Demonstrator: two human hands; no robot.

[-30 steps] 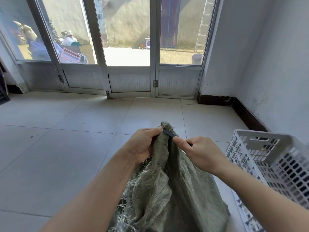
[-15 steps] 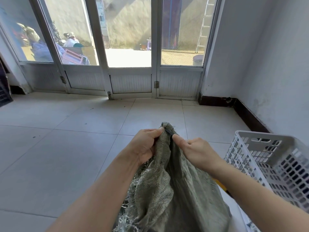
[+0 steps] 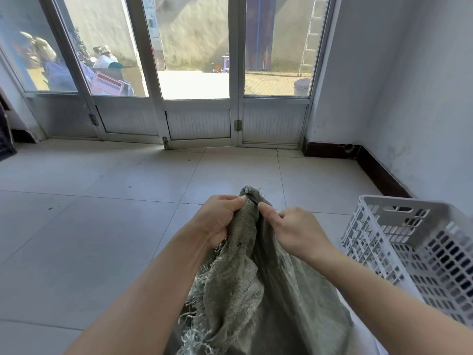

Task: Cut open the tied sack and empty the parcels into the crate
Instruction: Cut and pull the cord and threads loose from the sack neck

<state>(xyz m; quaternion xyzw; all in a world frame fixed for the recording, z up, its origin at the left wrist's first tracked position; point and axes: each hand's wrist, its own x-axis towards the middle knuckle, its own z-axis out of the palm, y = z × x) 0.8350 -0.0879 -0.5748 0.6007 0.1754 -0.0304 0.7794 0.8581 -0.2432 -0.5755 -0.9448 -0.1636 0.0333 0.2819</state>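
Observation:
A grey-green woven sack (image 3: 256,290) with frayed edges stands in front of me, and its bunched neck rises between my hands. My left hand (image 3: 217,219) grips the neck from the left, fingers curled into the cloth. My right hand (image 3: 291,229) is on the right of the neck with curled fingers, its thumb pinching a short dark strip (image 3: 256,199) that lies across the sack's top. The white perforated plastic crate (image 3: 399,208) stands on the floor to the right of my right forearm. The parcels are hidden inside the sack.
Pale floor tiles (image 3: 102,226) stretch ahead to glazed metal doors (image 3: 197,119). A white wall with a dark skirting board (image 3: 378,175) runs along the right, behind the crate. A dark object (image 3: 5,142) sits at the far left edge.
My right hand has moved in closer to the sack's neck, so less of the dark strip shows. My left hand keeps its grip on the neck.

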